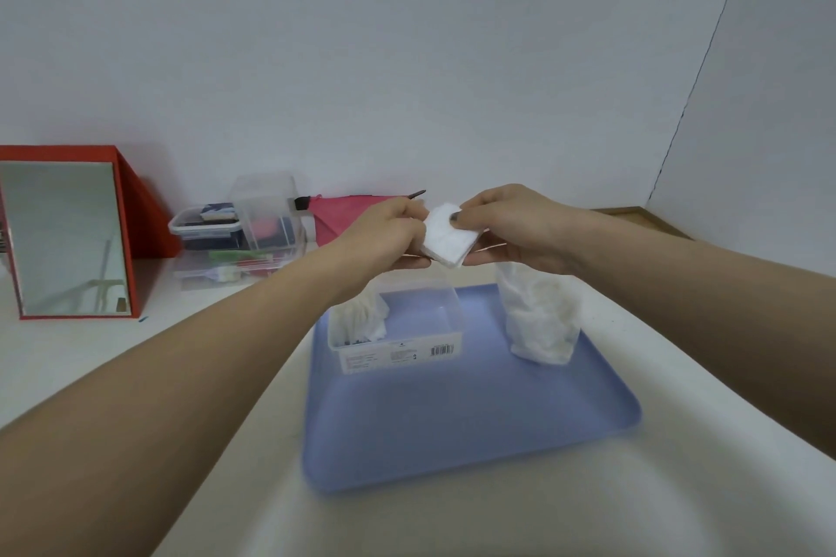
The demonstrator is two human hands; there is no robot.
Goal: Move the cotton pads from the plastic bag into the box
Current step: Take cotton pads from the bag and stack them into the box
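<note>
A small stack of white cotton pads (448,237) is held in the air above the tray, between both hands. My left hand (384,235) grips its left edge and my right hand (511,226) pinches its right side with thumb on top. Below, a clear plastic box (407,330) stands on the blue tray (452,421); some white pads (362,317) lie in its left end. The plastic bag (540,317) of cotton pads stands upright on the tray's right side, under my right hand.
A red-framed mirror (68,240) stands at the left. Clear storage containers (244,231) with assorted items and a pink pouch (334,213) sit at the back by the wall. The tray lies on a white table.
</note>
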